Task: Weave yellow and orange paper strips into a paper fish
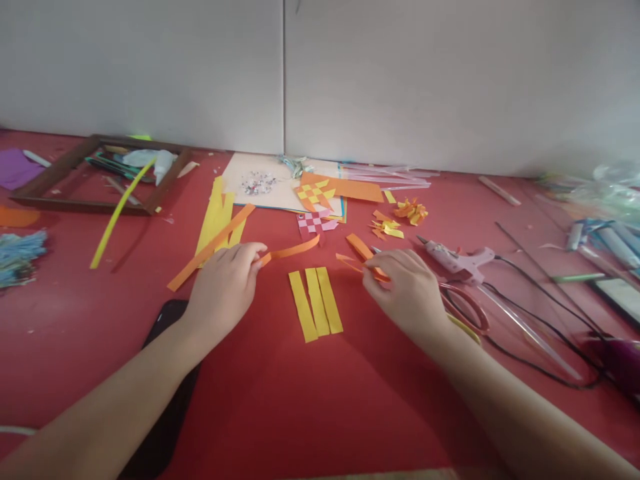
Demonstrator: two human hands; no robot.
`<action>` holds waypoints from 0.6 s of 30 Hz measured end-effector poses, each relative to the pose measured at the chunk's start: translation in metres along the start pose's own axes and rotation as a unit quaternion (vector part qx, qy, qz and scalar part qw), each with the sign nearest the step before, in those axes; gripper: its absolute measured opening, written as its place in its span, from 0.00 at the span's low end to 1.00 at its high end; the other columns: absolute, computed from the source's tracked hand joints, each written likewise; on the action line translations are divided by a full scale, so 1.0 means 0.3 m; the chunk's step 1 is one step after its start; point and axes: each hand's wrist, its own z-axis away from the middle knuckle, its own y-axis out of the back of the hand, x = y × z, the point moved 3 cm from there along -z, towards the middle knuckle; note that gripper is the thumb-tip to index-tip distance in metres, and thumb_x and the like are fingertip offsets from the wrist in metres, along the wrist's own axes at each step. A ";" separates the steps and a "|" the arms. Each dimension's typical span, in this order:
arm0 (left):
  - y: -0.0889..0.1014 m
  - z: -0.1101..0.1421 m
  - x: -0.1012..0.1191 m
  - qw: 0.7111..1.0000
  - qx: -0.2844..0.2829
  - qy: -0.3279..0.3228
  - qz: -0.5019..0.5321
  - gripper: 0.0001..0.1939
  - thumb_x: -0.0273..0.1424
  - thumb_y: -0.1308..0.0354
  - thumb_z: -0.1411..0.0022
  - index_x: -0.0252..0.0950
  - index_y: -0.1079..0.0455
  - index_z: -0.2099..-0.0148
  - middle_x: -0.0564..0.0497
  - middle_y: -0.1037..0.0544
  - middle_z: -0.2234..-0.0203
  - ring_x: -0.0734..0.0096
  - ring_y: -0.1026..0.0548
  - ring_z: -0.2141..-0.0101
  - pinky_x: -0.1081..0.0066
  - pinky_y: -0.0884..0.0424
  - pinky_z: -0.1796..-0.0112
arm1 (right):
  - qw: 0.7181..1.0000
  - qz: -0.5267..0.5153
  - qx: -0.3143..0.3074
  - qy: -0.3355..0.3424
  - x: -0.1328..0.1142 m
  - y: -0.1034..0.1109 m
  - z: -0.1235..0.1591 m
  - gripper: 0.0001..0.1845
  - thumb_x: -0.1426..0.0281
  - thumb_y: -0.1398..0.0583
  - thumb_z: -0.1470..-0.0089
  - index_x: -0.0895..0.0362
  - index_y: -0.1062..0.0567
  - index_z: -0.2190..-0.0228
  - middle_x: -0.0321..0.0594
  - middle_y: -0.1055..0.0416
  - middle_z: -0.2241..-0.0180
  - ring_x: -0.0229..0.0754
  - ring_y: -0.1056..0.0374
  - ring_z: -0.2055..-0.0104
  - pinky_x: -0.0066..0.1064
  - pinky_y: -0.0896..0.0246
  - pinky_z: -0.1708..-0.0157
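My left hand [227,287] pinches one end of an orange paper strip [293,250], which curves out to the right above the table. Between my hands, three short yellow paper strips [316,303] lie side by side on the red surface. My right hand [407,290] has its thumb and fingers closed at a thin orange paper sliver [349,261]. Another orange strip [357,245] lies by those fingers, partly hidden. Under the right wrist are scissors with a red and yellow handle [475,312]. Long yellow strips [214,217] and a long orange strip [210,248] lie beyond my left hand.
A pink glue gun [460,260] with its black cord lies right. Woven paper fish [314,193] and paper scraps [410,211] sit ahead. A black phone [170,413] lies under my left forearm. A wooden frame [85,203] with tools stands far left.
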 end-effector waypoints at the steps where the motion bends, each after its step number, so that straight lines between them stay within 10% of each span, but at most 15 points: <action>1: 0.007 -0.001 0.003 1.000 0.013 0.007 0.021 0.10 0.29 0.53 0.31 0.38 0.32 0.52 0.43 0.21 0.58 0.54 0.24 0.59 0.57 0.28 0.60 | 1.000 -0.023 0.009 -0.017 -0.003 0.004 0.000 0.06 0.74 0.42 0.45 0.54 0.25 0.71 0.40 0.24 0.70 0.45 0.30 0.66 0.37 0.35 0.64; 10: -0.007 -0.024 0.017 0.993 0.014 -0.002 0.117 0.14 0.30 0.57 0.29 0.36 0.31 0.51 0.45 0.22 0.57 0.60 0.25 0.55 0.61 0.29 0.55 | 0.928 -0.329 -0.022 -0.174 -0.027 -0.002 0.023 0.05 0.68 0.38 0.45 0.54 0.23 0.65 0.38 0.23 0.70 0.39 0.27 0.69 0.31 0.31 0.70; 15: 0.042 -0.008 0.051 0.992 0.121 -0.012 0.034 0.14 0.30 0.53 0.31 0.36 0.30 0.49 0.40 0.26 0.50 0.49 0.31 0.48 0.47 0.38 0.47 | 0.923 -0.368 -0.036 -0.103 -0.086 0.035 0.009 0.05 0.68 0.39 0.43 0.54 0.23 0.69 0.37 0.22 0.73 0.37 0.27 0.73 0.27 0.32 0.75; 18: 0.067 0.021 0.117 0.970 0.062 -0.048 0.230 0.12 0.34 0.51 0.31 0.38 0.31 0.50 0.44 0.23 0.54 0.59 0.27 0.52 0.58 0.32 0.50 | 0.966 -0.254 -0.038 0.014 -0.155 0.054 0.021 0.04 0.72 0.40 0.43 0.54 0.24 0.69 0.36 0.25 0.76 0.35 0.30 0.75 0.27 0.34 0.75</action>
